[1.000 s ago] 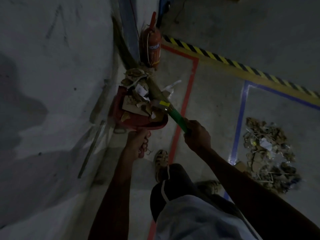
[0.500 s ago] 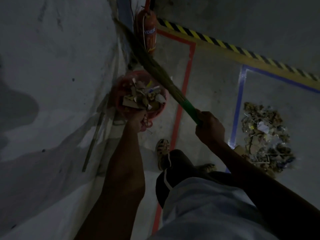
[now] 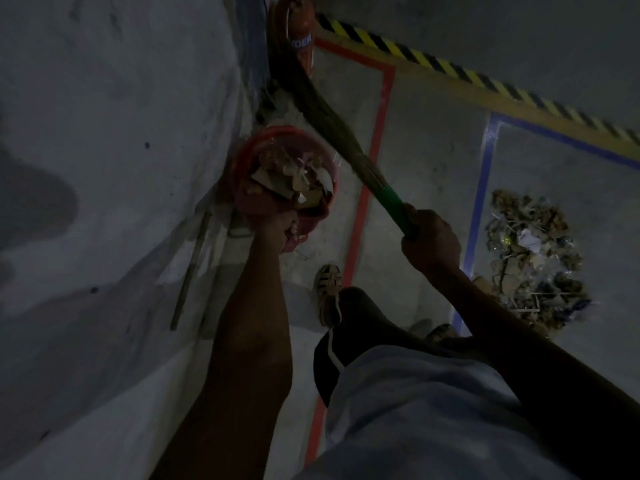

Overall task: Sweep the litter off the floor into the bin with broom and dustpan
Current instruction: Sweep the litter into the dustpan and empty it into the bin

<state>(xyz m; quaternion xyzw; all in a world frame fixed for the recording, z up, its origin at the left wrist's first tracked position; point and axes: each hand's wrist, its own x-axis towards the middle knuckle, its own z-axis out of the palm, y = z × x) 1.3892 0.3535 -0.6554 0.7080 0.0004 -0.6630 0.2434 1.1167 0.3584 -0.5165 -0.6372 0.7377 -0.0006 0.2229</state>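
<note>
My left hand (image 3: 282,230) grips the handle of a red dustpan (image 3: 252,202), held up off the floor beside the wall and loaded with litter (image 3: 291,178) of torn cardboard and paper scraps. In my right hand (image 3: 429,237) is the green handle of a grass broom (image 3: 332,123); its bristles stretch up and left toward the wall corner, clear of the dustpan. A second litter pile (image 3: 533,258) lies on the floor at the right, inside the blue tape lines. No bin is visible.
A grey wall (image 3: 104,168) fills the left side. A red fire extinguisher (image 3: 298,36) stands in the corner at the top. Red tape (image 3: 367,188), blue tape (image 3: 481,199) and a yellow-black hazard strip (image 3: 485,81) mark the floor. My sandalled foot (image 3: 329,292) stands near the red tape.
The dustpan has been lifted off the floor with its litter. The broom has swung away from the pan, its bristles now pointing toward the corner. The view has shifted down.
</note>
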